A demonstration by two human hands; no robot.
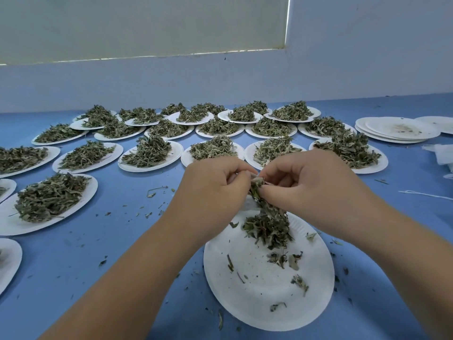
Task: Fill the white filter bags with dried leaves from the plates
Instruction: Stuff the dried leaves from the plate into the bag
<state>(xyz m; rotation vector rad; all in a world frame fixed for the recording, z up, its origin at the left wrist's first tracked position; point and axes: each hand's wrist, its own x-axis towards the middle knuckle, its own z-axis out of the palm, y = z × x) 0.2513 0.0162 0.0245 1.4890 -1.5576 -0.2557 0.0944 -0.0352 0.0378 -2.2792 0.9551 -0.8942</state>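
A white paper plate [264,290] lies right in front of me with a small heap of dried leaves [268,229] at its far side and loose bits scattered over it. Above it both hands meet. My left hand [215,190] has curled fingers pinching the top of a white filter bag [250,204], which is mostly hidden between the hands. My right hand [311,187] pinches a bunch of dried leaves [257,188] at the bag's mouth. Leaves trail from the hands down to the heap.
Several paper plates heaped with dried leaves [149,153] cover the blue table [122,241] ahead and to the left. A stack of used plates [397,130] sits at far right, with white filter bags [441,153] and a string [424,194] beside it. Leaf crumbs litter the table.
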